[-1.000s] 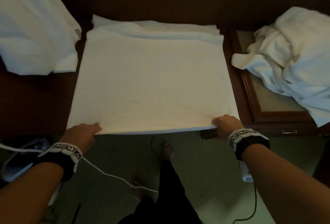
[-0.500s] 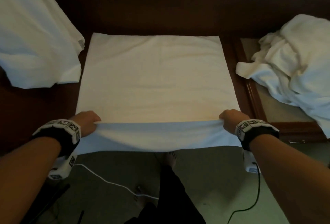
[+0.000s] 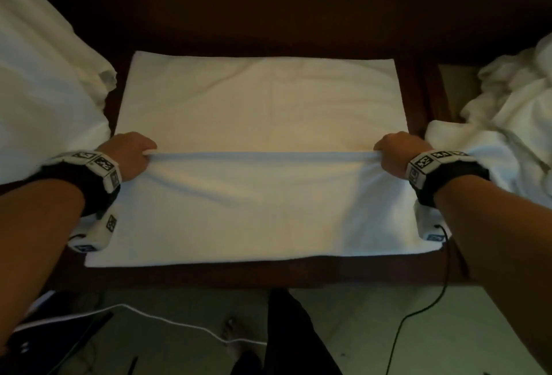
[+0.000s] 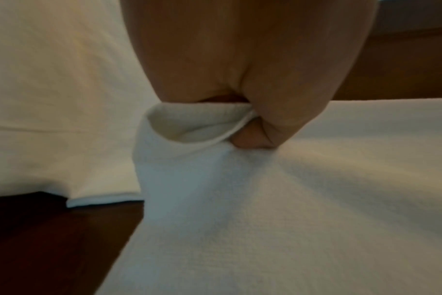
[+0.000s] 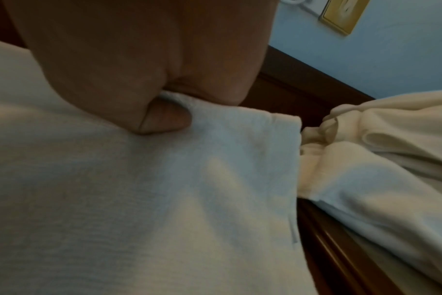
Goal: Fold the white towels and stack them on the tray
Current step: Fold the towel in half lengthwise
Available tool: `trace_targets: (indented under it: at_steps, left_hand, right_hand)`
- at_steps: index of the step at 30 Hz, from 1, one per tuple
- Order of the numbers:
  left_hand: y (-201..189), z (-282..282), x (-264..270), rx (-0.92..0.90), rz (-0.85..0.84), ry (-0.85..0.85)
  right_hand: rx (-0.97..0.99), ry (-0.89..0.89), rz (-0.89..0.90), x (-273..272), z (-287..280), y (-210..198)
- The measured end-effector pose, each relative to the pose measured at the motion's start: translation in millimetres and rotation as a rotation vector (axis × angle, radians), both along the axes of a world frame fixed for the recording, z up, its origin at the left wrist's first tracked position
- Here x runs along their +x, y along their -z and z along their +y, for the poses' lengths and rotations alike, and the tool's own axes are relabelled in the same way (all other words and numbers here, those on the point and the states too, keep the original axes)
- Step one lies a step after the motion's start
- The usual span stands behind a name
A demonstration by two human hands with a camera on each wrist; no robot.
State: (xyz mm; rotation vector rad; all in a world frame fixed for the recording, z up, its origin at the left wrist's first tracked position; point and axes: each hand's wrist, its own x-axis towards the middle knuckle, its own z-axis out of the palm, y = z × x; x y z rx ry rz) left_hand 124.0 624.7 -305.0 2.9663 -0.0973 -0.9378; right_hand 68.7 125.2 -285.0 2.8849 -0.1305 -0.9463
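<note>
We see a white towel (image 3: 263, 111) spread flat on the dark wooden table (image 3: 268, 19), with its near part lifted into a fold that runs straight across between our two hands. Our left hand (image 3: 128, 152) grips the left end of that fold; in the left wrist view the thumb (image 4: 255, 139) presses the doubled cloth edge against the curled fingers. Our right hand (image 3: 398, 152) grips the right end the same way, its thumb (image 5: 164, 119) pinching the cloth. The folded part slopes down toward us and ends at a straight edge near the table's front.

To the left lies a heap of white cloth (image 3: 44, 75), its corner just beside the towel. To the right, a crumpled pile of white towels (image 3: 507, 123) sits on a wooden tray (image 3: 430, 99), close to our right wrist. Below the table we see the floor (image 3: 373, 330) with a white cable (image 3: 167, 319) and a dark cable (image 3: 418, 315).
</note>
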Motion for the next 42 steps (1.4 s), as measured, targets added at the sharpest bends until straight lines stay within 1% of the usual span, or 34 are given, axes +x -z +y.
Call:
trace_targets:
  at_steps: [4, 6, 8, 9, 11, 12, 13, 14, 16, 18, 21, 24, 27, 29, 31, 33, 34, 35, 36, 37, 39, 40, 41, 42]
  left_hand:
    - [5.2, -13.5, 15.1, -0.007, -0.061, -0.039]
    - [7.7, -17.9, 6.9, 0.056, -0.138, -0.062]
    - [15.1, -20.4, -14.5, 0.11, -0.261, -0.063]
    - [20.6, -21.2, -29.3, 0.091, -0.306, -0.053]
    - [33.3, -26.5, -63.2, 0.024, -0.329, -0.012]
    - [40.0, -29.4, -81.5, 0.011, -0.317, 0.007]
    - [47.1, -30.6, -99.6, 0.009, -0.29, 0.014]
    - [53.5, -30.4, -116.7, 0.01, -0.253, 0.01]
    - [64.3, -24.4, -147.5, 0.003, -0.197, -0.01]
    - [72.5, -13.7, -171.0, -0.003, -0.198, -0.004]
    - [77.6, -2.9, -197.2, 0.003, -0.198, -0.007]
    - [76.9, 1.9, -225.3, 0.025, -0.174, -0.022]
    - [67.3, -1.6, -238.2, 0.029, -0.153, -0.041]
    - [59.7, -9.9, -233.4, 0.007, -0.17, -0.039]
    - [58.8, -25.0, -222.3, -0.041, -0.221, 0.069]
    - [63.1, -39.1, -208.3, -0.07, -0.256, 0.209]
    - [66.3, -40.7, -201.2, -0.066, -0.266, 0.226]
    - [68.9, -36.5, -193.5, -0.043, -0.251, 0.184]
    - [70.5, -26.8, -186.8, -0.008, -0.215, 0.082]
    - [71.2, -13.3, -182.6, 0.035, -0.174, -0.054]
    - [69.5, 12.9, -182.1, 0.108, -0.164, -0.296]
    - [67.8, 19.9, -183.3, 0.131, -0.18, -0.367]
    - [65.3, 20.3, -186.3, 0.144, -0.197, -0.39]
    - [64.1, 13.3, -189.3, 0.134, -0.229, -0.352]
  right_hand:
    - [0.012, 0.037, -0.019, 25.0, -5.9, 11.9]
    - [-0.012, 0.027, -0.067, 23.8, -8.3, 17.9]
    - [-0.03, 0.014, -0.225, 11.0, -10.9, 26.5]
    - [-0.014, 0.027, -0.319, 1.1, -8.8, 29.0]
    - [0.063, 0.037, -0.455, -21.5, 4.5, 33.2]
    - [0.103, 0.033, -0.486, -34.1, 14.8, 35.4]
    - [0.133, 0.033, -0.467, -47.4, 26.8, 37.2]
    - [0.151, 0.038, -0.406, -61.5, 38.5, 40.1]
    - [0.173, 0.043, -0.219, -91.6, 56.1, 50.2]
    - [0.176, 0.042, -0.107, -121.7, 64.1, 62.9]
    - [0.181, 0.045, -0.099, -159.7, 68.1, 73.4]
    - [0.189, 0.041, -0.093, -185.5, 74.3, 73.4]
    - [0.188, 0.051, -0.114, -195.6, 89.2, 68.2]
    - [0.209, 0.01, -0.148, -193.2, 109.1, 65.3]
    - [0.247, -0.108, -0.167, -185.6, 137.3, 64.1]
    - [0.275, -0.233, -0.127, -177.2, 164.8, 67.6]
    - [0.277, -0.267, -0.099, -173.8, 174.8, 70.4]
    - [0.271, -0.281, -0.082, -171.2, 181.5, 72.9]
    - [0.261, -0.283, -0.079, -169.6, 185.1, 75.1]
    - [0.252, -0.284, -0.082, -168.7, 186.6, 76.6]
    - [0.238, -0.295, -0.075, -168.3, 185.9, 77.6]
    - [0.232, -0.301, -0.063, -167.0, 185.4, 77.9]
    - [0.23, -0.303, -0.046, -165.7, 186.1, 77.7]
    - [0.233, -0.303, -0.032, -163.5, 186.9, 77.0]
